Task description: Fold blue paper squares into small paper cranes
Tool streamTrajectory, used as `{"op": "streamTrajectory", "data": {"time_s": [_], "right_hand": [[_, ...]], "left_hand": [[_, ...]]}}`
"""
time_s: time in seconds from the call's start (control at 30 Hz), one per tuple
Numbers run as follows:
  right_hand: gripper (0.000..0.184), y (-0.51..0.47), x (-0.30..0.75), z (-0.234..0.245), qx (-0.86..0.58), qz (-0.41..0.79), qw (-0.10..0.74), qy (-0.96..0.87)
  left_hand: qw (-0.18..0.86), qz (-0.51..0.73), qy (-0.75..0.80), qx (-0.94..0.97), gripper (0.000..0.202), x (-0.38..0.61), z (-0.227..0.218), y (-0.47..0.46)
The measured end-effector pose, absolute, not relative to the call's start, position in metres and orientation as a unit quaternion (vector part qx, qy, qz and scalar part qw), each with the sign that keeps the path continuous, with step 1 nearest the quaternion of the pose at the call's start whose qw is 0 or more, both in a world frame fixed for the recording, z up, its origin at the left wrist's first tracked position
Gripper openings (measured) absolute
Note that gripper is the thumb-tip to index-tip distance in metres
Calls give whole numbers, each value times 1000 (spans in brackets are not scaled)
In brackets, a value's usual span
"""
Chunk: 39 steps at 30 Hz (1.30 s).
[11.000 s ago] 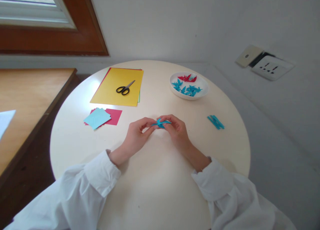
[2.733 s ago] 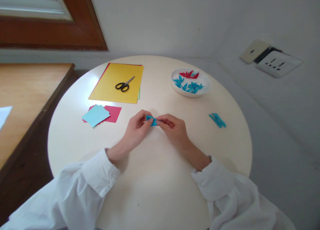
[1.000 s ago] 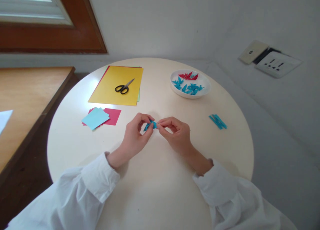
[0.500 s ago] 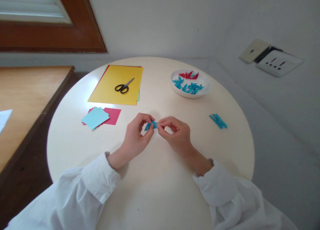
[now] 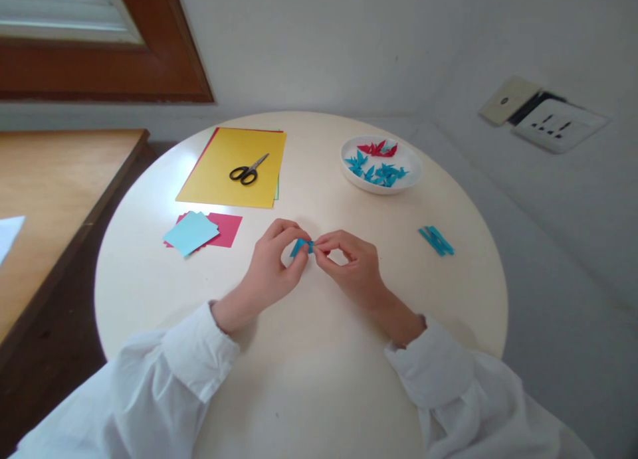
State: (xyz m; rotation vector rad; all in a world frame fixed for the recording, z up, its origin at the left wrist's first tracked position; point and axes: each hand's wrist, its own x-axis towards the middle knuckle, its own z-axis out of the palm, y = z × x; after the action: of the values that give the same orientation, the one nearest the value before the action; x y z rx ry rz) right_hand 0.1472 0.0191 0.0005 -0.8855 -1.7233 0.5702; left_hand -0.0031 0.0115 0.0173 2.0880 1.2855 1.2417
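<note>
A small piece of folded blue paper (image 5: 300, 248) is held between my two hands above the middle of the round white table (image 5: 319, 399). My left hand (image 5: 279, 260) pinches it between thumb and fingers from the left. From the right, my right hand (image 5: 351, 263) grips its right end between thumb and forefinger. Fingertips of both hands nearly meet there and cover part of the paper, so its full shape is hidden.
Black-handled scissors (image 5: 244, 175) lie on yellow paper sheets (image 5: 214, 170). Small light-blue squares (image 5: 191, 233) overlap pink paper (image 5: 226, 229). A white dish (image 5: 381, 188) holds blue and red folded paper birds (image 5: 377, 149). Folded blue strips (image 5: 438, 240) lie at right.
My left fingers have shifted slightly on the blue paper, their tips closer to my right hand. Both hands keep their pinch, and the other things stay in place.
</note>
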Motion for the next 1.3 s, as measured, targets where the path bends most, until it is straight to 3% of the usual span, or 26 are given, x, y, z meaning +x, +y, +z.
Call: {"op": "streamTrajectory", "data": {"time_s": [0.13, 0.33, 0.6, 1.3], "right_hand": [[11, 21, 150, 1, -375, 230, 516, -735], [5, 23, 149, 1, -417, 298, 522, -681], [13, 25, 146, -2, -420, 391, 543, -612], [10, 25, 148, 0, -425, 407, 524, -616]], "left_hand": [[221, 407, 472, 750, 12, -4, 20, 12], [339, 384, 495, 702, 7, -2, 19, 13], [503, 378, 500, 595, 14, -1, 20, 17], [624, 357, 464, 518, 15, -8, 11, 22]]}}
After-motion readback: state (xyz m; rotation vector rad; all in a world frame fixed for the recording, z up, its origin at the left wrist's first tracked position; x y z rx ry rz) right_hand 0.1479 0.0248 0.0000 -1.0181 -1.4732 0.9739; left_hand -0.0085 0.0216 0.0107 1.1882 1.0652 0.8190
